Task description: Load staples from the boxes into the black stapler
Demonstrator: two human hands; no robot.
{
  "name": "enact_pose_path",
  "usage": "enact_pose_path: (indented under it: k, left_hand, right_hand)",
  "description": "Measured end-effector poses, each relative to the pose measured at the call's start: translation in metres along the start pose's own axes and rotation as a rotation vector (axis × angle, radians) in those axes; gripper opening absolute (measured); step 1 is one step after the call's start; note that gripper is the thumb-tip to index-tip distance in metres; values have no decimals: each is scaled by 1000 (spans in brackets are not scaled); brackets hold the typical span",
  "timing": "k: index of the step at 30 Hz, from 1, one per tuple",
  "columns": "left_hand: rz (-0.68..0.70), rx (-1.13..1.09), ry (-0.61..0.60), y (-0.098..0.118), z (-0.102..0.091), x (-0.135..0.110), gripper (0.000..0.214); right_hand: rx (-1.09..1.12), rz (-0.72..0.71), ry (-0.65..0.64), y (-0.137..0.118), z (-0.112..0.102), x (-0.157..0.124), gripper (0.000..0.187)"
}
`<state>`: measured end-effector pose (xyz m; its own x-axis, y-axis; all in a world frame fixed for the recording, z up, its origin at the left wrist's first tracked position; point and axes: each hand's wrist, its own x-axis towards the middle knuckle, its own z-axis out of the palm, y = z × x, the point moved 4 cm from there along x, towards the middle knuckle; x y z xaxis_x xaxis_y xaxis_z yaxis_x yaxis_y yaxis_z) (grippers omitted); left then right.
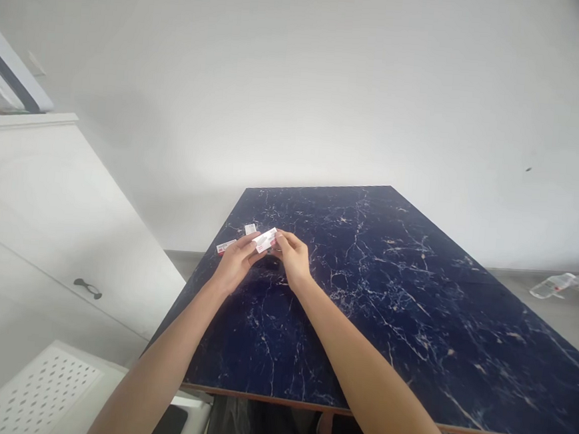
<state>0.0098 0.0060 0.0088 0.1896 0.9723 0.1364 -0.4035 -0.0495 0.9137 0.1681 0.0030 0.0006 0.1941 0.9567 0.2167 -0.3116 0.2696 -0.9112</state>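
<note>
Navy marble-patterned tabletop (387,305), white veining, wood-coloured front edge: filling the centre and right of the view, standing against a plain white wall (330,80).

1. Small white-and-red packet (265,240): being held just above the far left part of the tabletop, between both hands, tilting with its right end higher. Print too small to read.

2. Left hand (236,259): reaching in from the lower left, thumb and fingers pinching the packet's near left end.

3. Right hand (292,254): reaching in from the lower centre, fingertips closing together on the packet's right end. The two hands are sitting very close together beneath it.

4. Second red-and-white packet (226,245): lying flat on the tabletop just left of the left hand, near the table's left edge.

5. Small white slip (250,228): lying on the tabletop just beyond the held packet, apart from it.

6. White cabinet (43,224), dark handle (88,288): standing left of the table.

7. White perforated surface (40,388): showing at lower left, below table level.

8. Clear plastic bottles (562,284): lying on the floor by the wall at far right, well apart from the table.
</note>
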Motion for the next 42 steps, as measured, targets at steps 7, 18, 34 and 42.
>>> enact_pose_path:
  k: [7, 18, 34, 42]
  left_hand:
    - [116, 86, 157, 8, -20, 11, 27]
    - [311, 1476, 566, 31, -83, 13, 24]
    - [278, 1338, 106, 1, -61, 21, 48]
    - [358, 1483, -14, 8, -39, 14, 40]
  right_hand:
    - [-422, -225, -36, -11, -6, 2, 32]
    - [-1185, 13, 204, 6, -38, 5, 46]
    - [-1269, -155, 34, 20, -10, -8, 58]
    - [-1120, -157, -49, 26, -8, -4, 59]
